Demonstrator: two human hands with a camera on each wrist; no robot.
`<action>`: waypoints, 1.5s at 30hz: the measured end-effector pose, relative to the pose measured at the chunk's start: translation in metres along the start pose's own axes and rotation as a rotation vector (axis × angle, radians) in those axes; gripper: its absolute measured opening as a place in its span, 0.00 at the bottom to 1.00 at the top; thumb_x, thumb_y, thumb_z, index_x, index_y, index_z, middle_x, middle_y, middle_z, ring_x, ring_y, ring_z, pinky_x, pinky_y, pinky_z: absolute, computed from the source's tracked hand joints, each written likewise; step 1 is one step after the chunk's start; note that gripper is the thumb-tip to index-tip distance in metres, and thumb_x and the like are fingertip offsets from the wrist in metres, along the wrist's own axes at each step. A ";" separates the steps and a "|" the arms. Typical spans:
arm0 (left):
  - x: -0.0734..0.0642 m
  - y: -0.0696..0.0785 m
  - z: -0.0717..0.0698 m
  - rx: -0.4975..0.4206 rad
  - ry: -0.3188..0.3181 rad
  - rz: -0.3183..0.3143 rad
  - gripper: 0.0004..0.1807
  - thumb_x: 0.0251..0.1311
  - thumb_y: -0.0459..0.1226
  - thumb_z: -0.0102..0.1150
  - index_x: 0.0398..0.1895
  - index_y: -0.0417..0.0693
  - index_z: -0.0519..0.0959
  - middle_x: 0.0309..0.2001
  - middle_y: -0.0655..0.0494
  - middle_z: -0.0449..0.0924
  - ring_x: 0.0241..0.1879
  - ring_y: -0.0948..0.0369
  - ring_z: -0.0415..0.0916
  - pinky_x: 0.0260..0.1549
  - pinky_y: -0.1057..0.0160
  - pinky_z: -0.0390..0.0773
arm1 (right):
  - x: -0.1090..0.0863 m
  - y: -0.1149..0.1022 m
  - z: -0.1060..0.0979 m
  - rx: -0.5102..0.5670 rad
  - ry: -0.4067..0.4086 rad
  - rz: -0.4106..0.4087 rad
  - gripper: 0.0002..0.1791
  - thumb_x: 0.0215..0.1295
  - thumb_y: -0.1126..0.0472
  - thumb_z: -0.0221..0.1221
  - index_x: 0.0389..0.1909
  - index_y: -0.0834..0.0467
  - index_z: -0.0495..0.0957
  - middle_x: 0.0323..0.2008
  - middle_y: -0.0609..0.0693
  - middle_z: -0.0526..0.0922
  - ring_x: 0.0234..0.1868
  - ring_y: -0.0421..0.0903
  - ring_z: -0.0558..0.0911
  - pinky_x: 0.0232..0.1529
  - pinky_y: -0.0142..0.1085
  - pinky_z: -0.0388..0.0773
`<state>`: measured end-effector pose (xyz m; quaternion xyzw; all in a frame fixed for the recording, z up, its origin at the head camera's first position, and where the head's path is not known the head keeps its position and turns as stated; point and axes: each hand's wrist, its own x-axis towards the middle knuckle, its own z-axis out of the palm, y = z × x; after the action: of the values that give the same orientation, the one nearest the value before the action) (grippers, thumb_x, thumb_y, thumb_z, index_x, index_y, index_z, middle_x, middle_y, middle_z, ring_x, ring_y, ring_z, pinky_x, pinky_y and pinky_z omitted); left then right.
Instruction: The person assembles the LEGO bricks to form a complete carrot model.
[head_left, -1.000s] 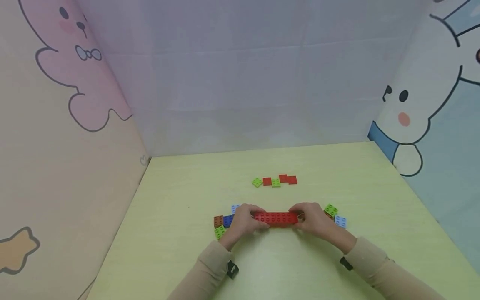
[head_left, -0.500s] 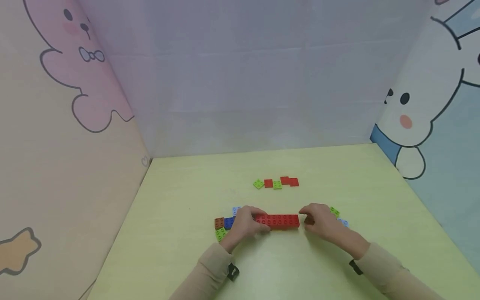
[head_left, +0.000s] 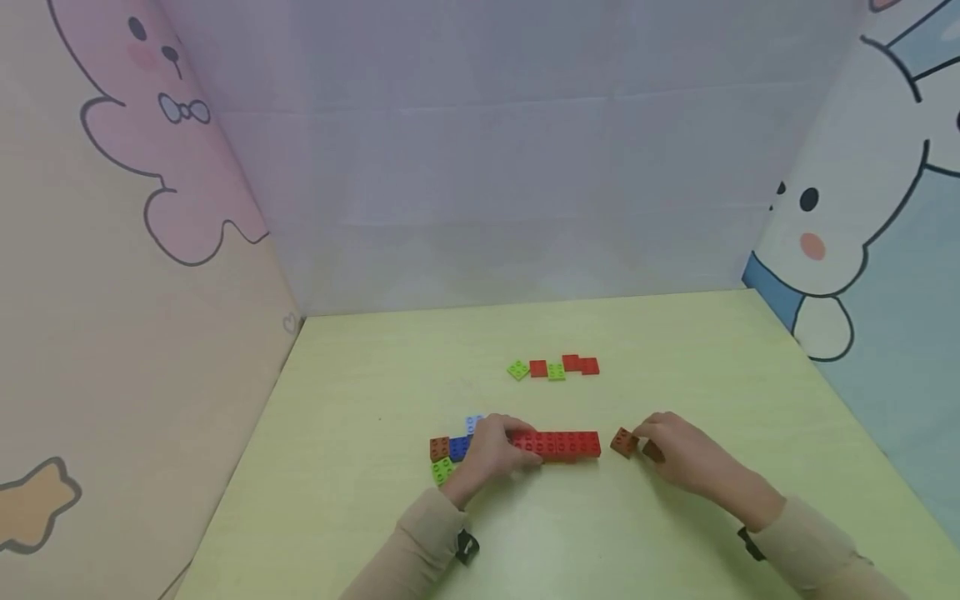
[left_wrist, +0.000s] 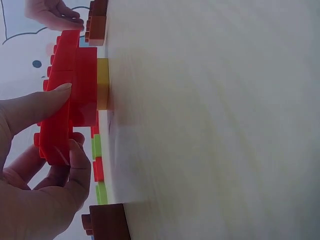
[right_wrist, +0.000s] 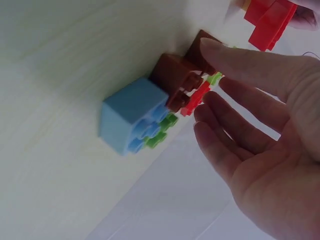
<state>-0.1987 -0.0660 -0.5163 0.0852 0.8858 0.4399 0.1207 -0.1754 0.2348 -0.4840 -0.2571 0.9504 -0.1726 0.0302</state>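
- Red brick bar (head_left: 558,444), long and straight, studs up, sits mid-worktop (head_left: 300,500); the left wrist view shows a shorter red layer beneath and a yellow brick (left_wrist: 103,84) at the bottom.
- The left hand (head_left: 495,450) grips the bar's left end, thumb on one side and fingers curled round the other (it hides that end from the head view).
- The right hand (head_left: 686,458) has its fingers loosely apart, thumb tip at a brown brick (head_left: 624,442) near the bar's right end; I cannot tell whether they touch.
- A second brown brick (right_wrist: 167,77), a light blue brick (right_wrist: 132,110) and a green brick (right_wrist: 162,131) lie close by, the last two screened from the head view by that hand.
- Beside the left hand, partly covered, cluster brown, dark blue, lime and pale blue bricks (head_left: 459,448).
- Farther back lies a row of thin square plates (head_left: 556,372), lime and red.
- Hard, smooth plastic with round studs; pale, faintly grained worktop; softly creased cloth backdrop (head_left: 465,167); beige sleeves (head_left: 427,533).
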 end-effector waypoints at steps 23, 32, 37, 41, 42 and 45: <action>0.002 0.001 0.000 0.015 0.000 -0.005 0.19 0.39 0.39 0.78 0.40 0.55 0.86 0.39 0.65 0.79 0.41 0.62 0.71 0.40 0.56 0.71 | 0.014 0.003 0.018 0.002 0.045 0.002 0.16 0.46 0.56 0.74 0.33 0.58 0.80 0.29 0.45 0.77 0.31 0.43 0.73 0.31 0.37 0.73; 0.003 -0.001 0.003 0.016 0.001 0.001 0.20 0.38 0.39 0.79 0.40 0.55 0.86 0.39 0.64 0.79 0.41 0.62 0.71 0.40 0.56 0.71 | 0.018 0.003 0.030 -0.055 0.080 -0.001 0.18 0.47 0.60 0.73 0.37 0.63 0.79 0.32 0.49 0.78 0.37 0.51 0.76 0.35 0.43 0.74; 0.003 -0.003 0.004 0.004 0.002 0.001 0.20 0.38 0.39 0.79 0.40 0.54 0.86 0.38 0.65 0.79 0.40 0.62 0.72 0.39 0.56 0.72 | 0.019 0.002 0.029 -0.012 0.100 0.014 0.20 0.49 0.63 0.72 0.42 0.66 0.79 0.30 0.46 0.77 0.35 0.48 0.76 0.36 0.42 0.75; 0.002 -0.002 0.003 0.001 0.004 -0.003 0.20 0.38 0.39 0.79 0.40 0.54 0.86 0.39 0.65 0.79 0.40 0.62 0.72 0.40 0.56 0.72 | 0.021 -0.001 0.023 0.073 0.100 0.030 0.22 0.50 0.65 0.71 0.47 0.67 0.79 0.33 0.46 0.80 0.34 0.45 0.76 0.38 0.42 0.77; 0.002 -0.002 0.003 0.001 0.004 -0.004 0.20 0.38 0.39 0.79 0.40 0.54 0.86 0.39 0.65 0.79 0.40 0.62 0.72 0.40 0.56 0.72 | 0.021 -0.002 0.021 0.093 0.101 0.034 0.23 0.50 0.65 0.71 0.48 0.67 0.79 0.34 0.47 0.80 0.34 0.44 0.76 0.39 0.42 0.77; 0.002 -0.002 0.003 0.001 0.004 -0.007 0.20 0.38 0.39 0.79 0.40 0.54 0.86 0.39 0.65 0.79 0.41 0.62 0.72 0.40 0.56 0.71 | 0.023 -0.004 0.017 0.148 0.106 0.018 0.23 0.50 0.68 0.71 0.48 0.67 0.79 0.37 0.48 0.81 0.36 0.45 0.77 0.40 0.43 0.78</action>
<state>-0.1996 -0.0640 -0.5196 0.0812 0.8865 0.4394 0.1202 -0.1907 0.2149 -0.4982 -0.2361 0.9376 -0.2553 0.0001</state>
